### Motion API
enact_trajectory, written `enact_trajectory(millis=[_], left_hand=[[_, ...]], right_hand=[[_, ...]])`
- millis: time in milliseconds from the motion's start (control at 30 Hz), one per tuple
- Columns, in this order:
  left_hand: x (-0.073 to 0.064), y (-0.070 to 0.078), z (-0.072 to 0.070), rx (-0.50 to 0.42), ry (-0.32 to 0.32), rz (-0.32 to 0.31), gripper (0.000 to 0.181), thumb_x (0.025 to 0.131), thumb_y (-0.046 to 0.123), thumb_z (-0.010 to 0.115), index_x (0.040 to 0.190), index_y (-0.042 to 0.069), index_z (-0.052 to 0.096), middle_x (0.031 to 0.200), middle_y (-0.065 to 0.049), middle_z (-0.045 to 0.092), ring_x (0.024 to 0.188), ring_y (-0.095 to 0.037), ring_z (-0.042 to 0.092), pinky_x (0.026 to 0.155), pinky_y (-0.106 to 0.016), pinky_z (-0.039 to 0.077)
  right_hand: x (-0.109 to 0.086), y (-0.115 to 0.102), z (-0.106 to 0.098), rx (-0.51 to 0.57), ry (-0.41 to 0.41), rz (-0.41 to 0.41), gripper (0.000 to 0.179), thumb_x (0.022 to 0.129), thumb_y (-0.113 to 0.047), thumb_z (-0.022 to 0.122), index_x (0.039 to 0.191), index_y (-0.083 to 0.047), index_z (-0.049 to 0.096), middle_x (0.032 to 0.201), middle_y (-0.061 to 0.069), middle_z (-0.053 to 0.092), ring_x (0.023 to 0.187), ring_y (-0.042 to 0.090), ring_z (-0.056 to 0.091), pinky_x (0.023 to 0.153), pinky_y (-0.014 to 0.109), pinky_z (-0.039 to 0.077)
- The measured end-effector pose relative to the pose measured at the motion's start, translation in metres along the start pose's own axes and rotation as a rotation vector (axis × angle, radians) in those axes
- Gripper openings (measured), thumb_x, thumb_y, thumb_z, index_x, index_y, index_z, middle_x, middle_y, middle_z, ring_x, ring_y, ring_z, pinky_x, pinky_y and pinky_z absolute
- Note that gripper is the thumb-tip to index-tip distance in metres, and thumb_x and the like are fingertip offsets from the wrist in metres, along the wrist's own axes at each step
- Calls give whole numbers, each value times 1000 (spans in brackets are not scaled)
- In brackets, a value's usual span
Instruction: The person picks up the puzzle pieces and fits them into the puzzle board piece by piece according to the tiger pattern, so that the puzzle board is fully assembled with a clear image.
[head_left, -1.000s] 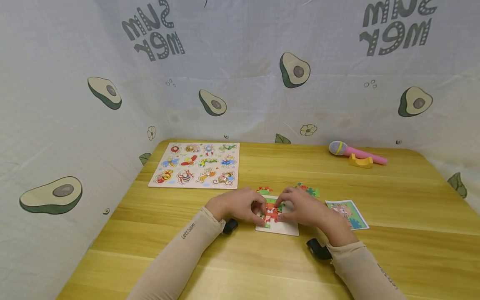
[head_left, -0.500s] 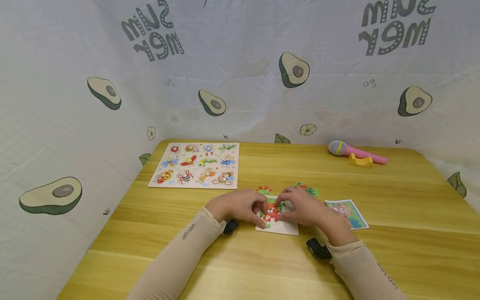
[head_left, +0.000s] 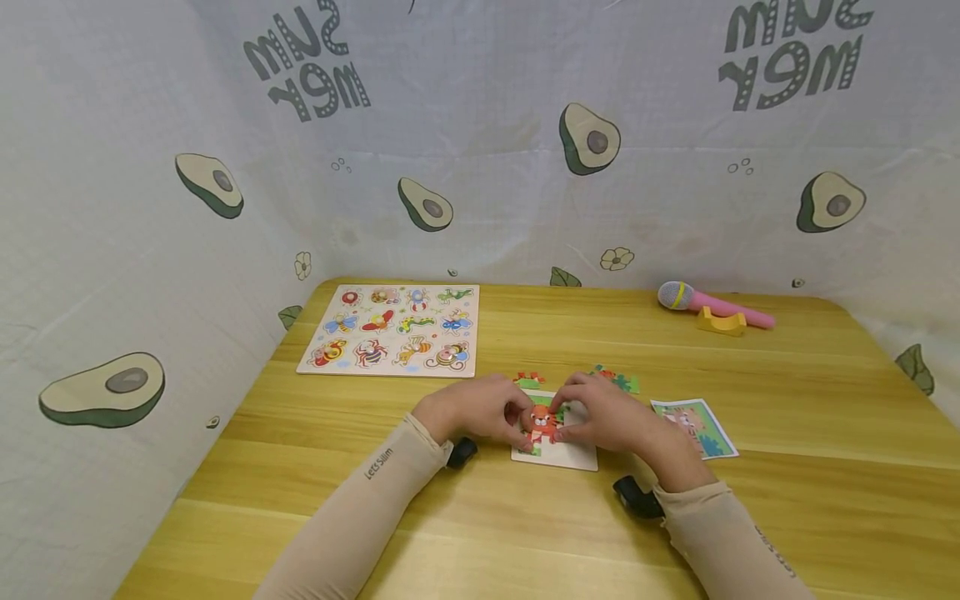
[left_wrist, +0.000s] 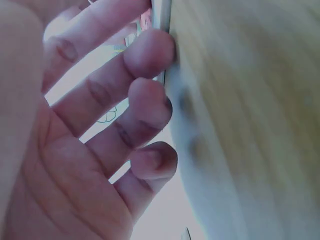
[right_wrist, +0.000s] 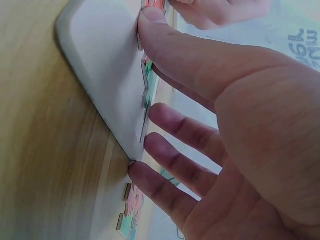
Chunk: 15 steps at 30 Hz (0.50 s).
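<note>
A square jigsaw board (head_left: 570,457) lies flat between my hands in the head view, with joined pieces showing an orange tiger (head_left: 542,423). My left hand (head_left: 483,408) holds a puzzle piece at the tiger's left side between thumb and forefinger; the fingertips partly hide it. On the opposite side, my right hand (head_left: 611,417) grips the joined pieces with thumb and forefinger. The right wrist view shows that thumb against a piece's edge and the other fingers (right_wrist: 170,152) reaching along the board. In the left wrist view, fingers (left_wrist: 150,52) rest near the board's edge.
Loose jigsaw pieces (head_left: 529,381) lie behind the board, and more pieces (head_left: 618,382) sit behind the right hand. A picture card (head_left: 708,437) is partly hidden by the right wrist. Farther back are an insect peg puzzle (head_left: 390,332), a pink microphone (head_left: 731,310) and a yellow arch block (head_left: 722,323).
My left fingertips shift very slightly over the tiger's left side, and the piece beneath them moves a little. The right hand keeps its place; the loose pieces and card stay put.
</note>
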<state>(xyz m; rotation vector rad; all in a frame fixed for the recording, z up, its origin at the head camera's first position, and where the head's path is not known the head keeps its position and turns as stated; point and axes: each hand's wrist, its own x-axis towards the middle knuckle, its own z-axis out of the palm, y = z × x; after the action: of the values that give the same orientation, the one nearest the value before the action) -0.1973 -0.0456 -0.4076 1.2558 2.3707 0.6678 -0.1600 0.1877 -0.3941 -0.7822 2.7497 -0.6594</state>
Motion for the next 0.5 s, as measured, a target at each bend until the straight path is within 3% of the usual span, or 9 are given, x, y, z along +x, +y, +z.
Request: enact_trajectory(millis=[133,233,400,500], left_hand=[[-1,-2,0,-15,14,-12,12,88,35,81,84,26,74,71,12,61,65,-4,52,59,-21,43],[0,-4,-2,-9,60,-41,10,93,30,76,86,24,74,71,12,61,65,-5,51,60,-21,43],[1,-8,-3,5,189,-154,9,98,24,69,93,19,73,77,8,63,70,-8,55,65,-23,46],[1,-10,-3,32,253,-216,11,100,20,65,107,13,72,92,3,65,82,-10,57,75,-25,49]], right_hand=[[0,0,0,2,-6,15,21,85,-31,84,101,-23,73,112,3,59,106,28,54,93,53,46],[1,0,0,6,-7,24,22,85,-32,84,102,-22,73,113,3,59,106,28,54,94,52,46],[1,1,1,6,-2,30,23,84,-33,84,102,-23,74,114,3,60,107,28,54,96,53,45],[2,1,2,4,2,28,23,84,-33,84,102,-23,74,114,3,60,107,28,54,96,53,44]])
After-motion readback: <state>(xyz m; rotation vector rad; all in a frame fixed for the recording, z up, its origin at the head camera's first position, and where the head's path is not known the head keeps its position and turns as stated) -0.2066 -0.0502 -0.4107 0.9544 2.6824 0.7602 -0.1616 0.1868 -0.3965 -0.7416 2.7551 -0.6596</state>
